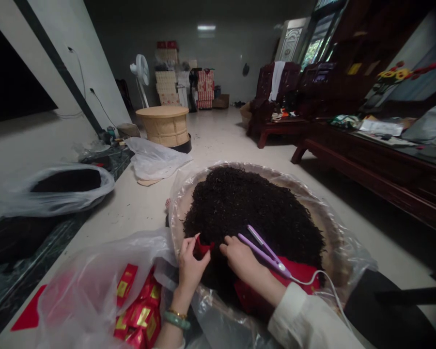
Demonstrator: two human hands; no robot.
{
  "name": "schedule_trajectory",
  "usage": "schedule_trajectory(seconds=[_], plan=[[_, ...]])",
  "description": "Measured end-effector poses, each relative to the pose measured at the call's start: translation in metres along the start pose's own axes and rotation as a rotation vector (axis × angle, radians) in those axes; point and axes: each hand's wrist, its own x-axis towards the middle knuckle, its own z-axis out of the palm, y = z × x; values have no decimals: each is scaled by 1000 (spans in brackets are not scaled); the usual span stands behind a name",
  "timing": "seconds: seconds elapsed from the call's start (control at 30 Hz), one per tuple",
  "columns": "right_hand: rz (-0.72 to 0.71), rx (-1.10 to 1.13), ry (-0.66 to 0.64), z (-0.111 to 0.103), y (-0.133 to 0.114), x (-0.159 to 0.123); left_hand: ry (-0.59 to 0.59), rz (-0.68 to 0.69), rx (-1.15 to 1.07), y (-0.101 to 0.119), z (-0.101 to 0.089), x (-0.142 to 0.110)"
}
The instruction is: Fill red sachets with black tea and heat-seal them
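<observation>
The left hand pinches a small red pouch between the thumb and the fingers. The pouch is above the near edge of the dark leaves, and its side toward the right hand seems to be open; I suppose it is held here so that anything that spills falls back on the heap. The right hand is just beside it, apart from the pouch, with fingers bent and gathered low over the leaves. Whether they pinch some leaves, I cannot tell, because the tips are not clear.

The leaves lie in a wide round basket. A clear plastic sheet hangs over its rim, probably to keep the leaves clean and together. A purple iron rests beside the right hand, its two arms parted, the hinge end over a red piece. This place looks chosen for easy reach, and its white cord leads off to the right, away from the pouch.

On the left-hand side, red packets lie loosely in a plastic bag, whose nearness to the left hand seems convenient.
</observation>
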Motion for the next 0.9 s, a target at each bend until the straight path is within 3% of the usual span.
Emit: schedule_trajectory(seconds=[0.13,0.27,0.37,0.5,0.57,0.63,0.77,0.9], plan=[[26,358,190,-22,24,2,-34,0,-24,9,3,-4],[-95,644,426,-46,18,5,-45,15,-28,17,7,-4],[-153,755,435,-49,5,9,-41,2,-37,18,10,-4],[-103,881,411,-36,-1,8,-47,-40,-47,15,12,-4],[-83,799,440,-32,-2,4,-50,-67,-58,13,13,-5],[-97,579,427,-29,-4,-1,-60,-82,-75,13,15,-6],[-87,189,298,-22,-11,-1,-83,-54,-100,15,18,-7],[-76,300,319,-16,0,5,-128,-72,-133,16,14,-3]])
